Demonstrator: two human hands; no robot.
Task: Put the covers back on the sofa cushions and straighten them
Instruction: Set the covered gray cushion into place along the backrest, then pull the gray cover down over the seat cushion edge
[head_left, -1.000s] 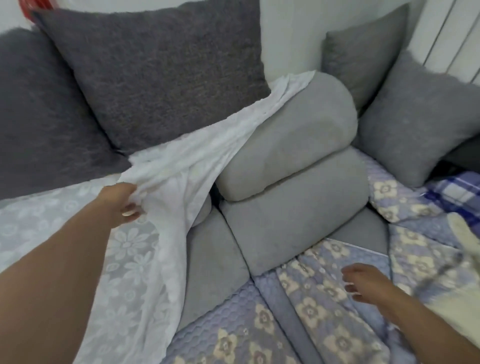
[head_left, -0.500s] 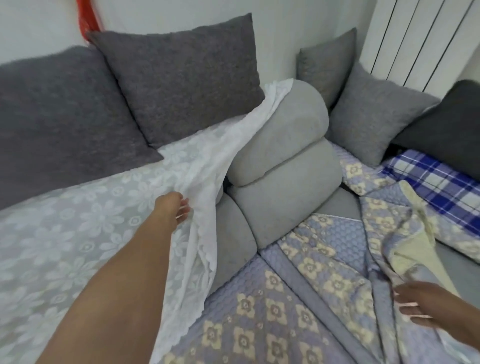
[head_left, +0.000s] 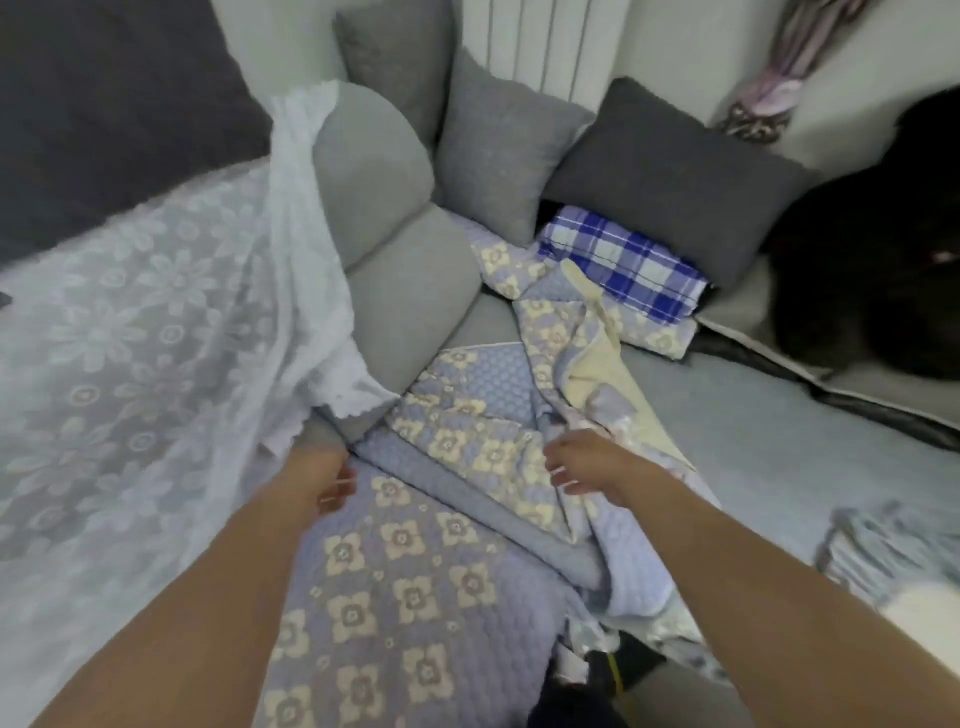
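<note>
We have both hands low over the seat, and the thing that matters is the floral quilted cover: it lies directly under and ahead of us, its long axis running from our lap up and to the right toward the corner of the sofa. Near us it lies flat on the seat; farther on it is rumpled, with a fold turned over to show its pale yellow underside.

Our right hand hovers just above that rumpled part, fingers loosely spread, the grip empty and open. It is the nearer hand to the bunched fold, which lies just beyond and to the right of its fingertips, so we judge it the one to take hold there and draw the cover out along the bare grey seat to the right.

Our left hand sits at the cover's left edge, beside the hem of the white lace cover. Its fingers look partly curled, but blur keeps us from telling whether they pinch any cloth.

The lace cover drapes over the left seat and up across the rolled grey armrest cushions, its scalloped corner hanging onto the quilted cover's upper edge, where it could get in the way. At the back stand grey pillows and a dark pillow, resting on a folded blue plaid cloth.
</note>
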